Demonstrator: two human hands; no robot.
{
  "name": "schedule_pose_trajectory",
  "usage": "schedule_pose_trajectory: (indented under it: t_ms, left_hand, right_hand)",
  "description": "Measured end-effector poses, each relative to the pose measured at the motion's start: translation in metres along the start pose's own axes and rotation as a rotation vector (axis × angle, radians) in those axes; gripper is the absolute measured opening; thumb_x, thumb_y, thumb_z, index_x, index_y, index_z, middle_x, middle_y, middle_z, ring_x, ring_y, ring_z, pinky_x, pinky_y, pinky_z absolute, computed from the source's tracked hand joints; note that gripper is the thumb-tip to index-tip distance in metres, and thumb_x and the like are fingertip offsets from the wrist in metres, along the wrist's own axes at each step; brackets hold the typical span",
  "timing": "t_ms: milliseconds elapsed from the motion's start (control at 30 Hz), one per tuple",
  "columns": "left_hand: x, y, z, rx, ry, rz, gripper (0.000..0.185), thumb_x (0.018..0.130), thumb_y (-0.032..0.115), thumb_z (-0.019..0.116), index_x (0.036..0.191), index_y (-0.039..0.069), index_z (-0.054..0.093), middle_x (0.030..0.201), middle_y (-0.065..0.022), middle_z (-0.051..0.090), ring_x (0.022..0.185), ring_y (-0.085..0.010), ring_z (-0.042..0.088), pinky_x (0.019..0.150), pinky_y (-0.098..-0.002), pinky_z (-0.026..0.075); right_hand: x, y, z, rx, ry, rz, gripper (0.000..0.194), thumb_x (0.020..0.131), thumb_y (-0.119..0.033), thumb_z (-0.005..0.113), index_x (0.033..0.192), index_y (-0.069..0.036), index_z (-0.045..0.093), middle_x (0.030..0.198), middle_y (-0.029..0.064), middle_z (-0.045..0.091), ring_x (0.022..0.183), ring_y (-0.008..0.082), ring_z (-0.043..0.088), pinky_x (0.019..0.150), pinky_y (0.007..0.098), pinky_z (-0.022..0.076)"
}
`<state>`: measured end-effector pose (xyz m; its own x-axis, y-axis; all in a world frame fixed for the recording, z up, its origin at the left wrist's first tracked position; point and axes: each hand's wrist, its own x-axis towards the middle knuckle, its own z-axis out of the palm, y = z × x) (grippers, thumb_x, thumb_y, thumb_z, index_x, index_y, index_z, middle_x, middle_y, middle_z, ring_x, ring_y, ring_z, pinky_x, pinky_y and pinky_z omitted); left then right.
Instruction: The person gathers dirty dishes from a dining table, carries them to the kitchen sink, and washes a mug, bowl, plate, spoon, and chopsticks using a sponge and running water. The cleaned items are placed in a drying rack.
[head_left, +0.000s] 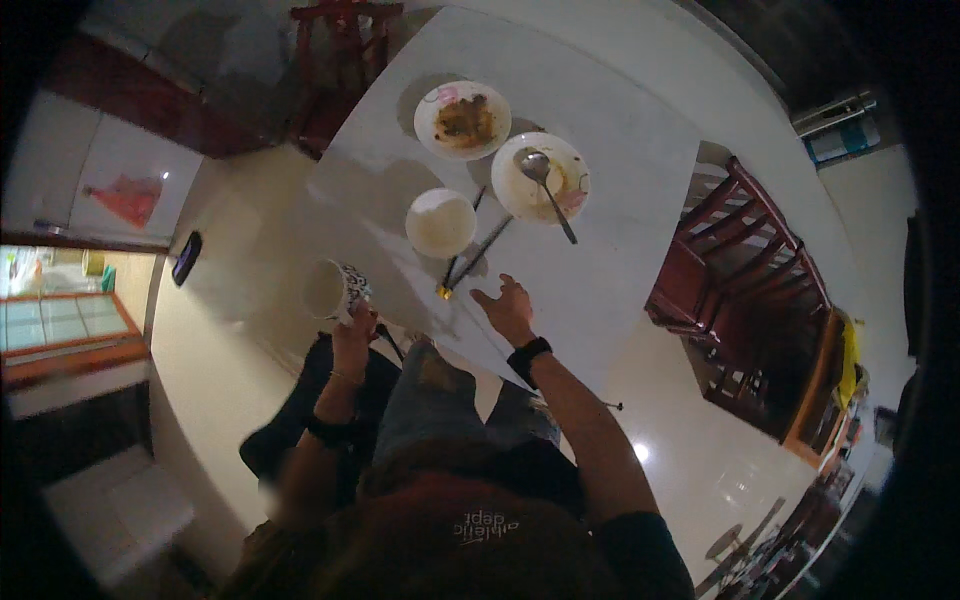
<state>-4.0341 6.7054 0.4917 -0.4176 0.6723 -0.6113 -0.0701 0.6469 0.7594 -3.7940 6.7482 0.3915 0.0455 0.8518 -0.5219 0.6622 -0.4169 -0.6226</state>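
Note:
My left hand (355, 334) is closed on a white bowl with a dark pattern (330, 291), held tilted off the table's left edge. Over the near edge of the table, my right hand (511, 309) has its fingers apart and holds nothing. Just beyond it a pair of dark chopsticks (484, 252) with yellowish ends lies on the table, partly beside a white bowl (441, 223). A metal spoon (551, 196) rests in a soiled white dish (517, 196). Farther off stands another dish (427, 120) with brown food remains (466, 124).
The pale tabletop (600, 285) extends in front of me. A dark red wooden chair (720, 277) stands at its right side, another (341, 45) at the far left. On the floor at left lies a dark slipper-like item (187, 259). My knees are at the near edge.

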Motion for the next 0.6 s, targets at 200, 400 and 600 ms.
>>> schedule_pose_trajectory:
  t_ms: [200, 400, 600]
  left_hand:
    - [0.154, 0.044, -0.021, 0.309, -0.167, 0.267, 0.035, 0.087, 0.033, 0.05, 0.068, 0.005, 0.06, 0.069, -0.002, 0.06, 0.064, -0.0094, 0.052, 0.059, -0.0273, 0.044]
    - [0.194, 0.046, -0.005, 0.257, -0.252, 0.044, 0.021, 0.085, 0.025, 0.052, 0.078, 0.005, 0.057, 0.064, -0.0011, 0.056, 0.058, -0.0102, 0.051, 0.053, -0.0255, 0.041]
    - [0.218, 0.063, 0.006, 0.307, -0.244, 0.12, 0.038, 0.085, 0.035, 0.051, 0.061, 0.006, 0.056, 0.055, 0.0002, 0.052, 0.057, -0.0131, 0.051, 0.057, -0.03, 0.04]
  right_hand:
    - [0.082, -0.113, 0.085, -0.205, 0.257, 0.2, 0.067, 0.067, -0.034, 0.069, 0.117, -0.004, 0.037, 0.104, 0.0152, 0.049, 0.101, 0.0319, 0.047, 0.081, 0.044, 0.0424]
    - [0.103, -0.111, 0.091, -0.166, 0.272, 0.254, 0.043, 0.073, -0.018, 0.063, 0.107, -0.006, 0.04, 0.102, 0.0138, 0.049, 0.099, 0.0318, 0.049, 0.078, 0.0441, 0.0438]
    - [0.1, -0.088, 0.063, -0.257, 0.06, 0.307, 0.034, 0.077, -0.02, 0.057, 0.104, -0.005, 0.045, 0.101, 0.0158, 0.052, 0.094, 0.0328, 0.053, 0.077, 0.042, 0.0465]
